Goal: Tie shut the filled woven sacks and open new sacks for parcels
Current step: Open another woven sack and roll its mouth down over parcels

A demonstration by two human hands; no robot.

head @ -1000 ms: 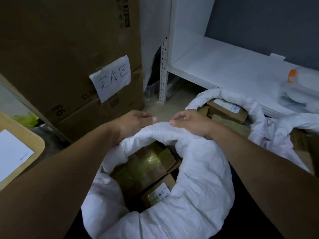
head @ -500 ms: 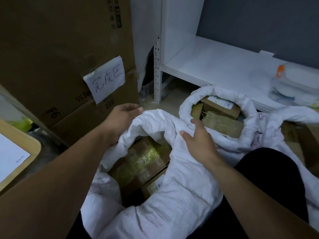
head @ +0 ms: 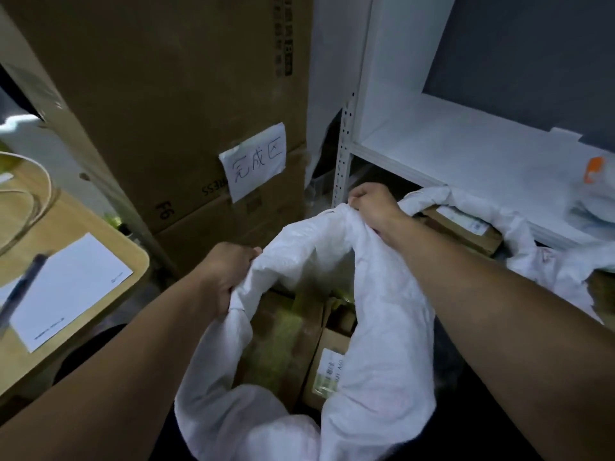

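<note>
A: Storeroom corner: stacked cardboard cartons (head: 159, 94) on the left, a white shelf (head: 466, 154) on the right, floor between.

B: And the woven sack (head: 382, 327)?

A: On that floor, upright, long axis vertical, mouth gaping upward. Taped parcels (head: 286, 337) fill it. The left hand (head: 226, 277) grips a bunch of the near-left rim. The right hand (head: 372, 207) is clenched on the far rim, raised higher.

B: How will it handle?

A: The cloth looks soft, crinkly, probably slick, and the load is likely heavy. I'd gather the loose collar above the parcels.

B: Around it?

A: A second filled sack (head: 519, 227) lies open just to the right, below the shelf's edge. A paper sign (head: 254, 161) is taped to the cartons.
</note>
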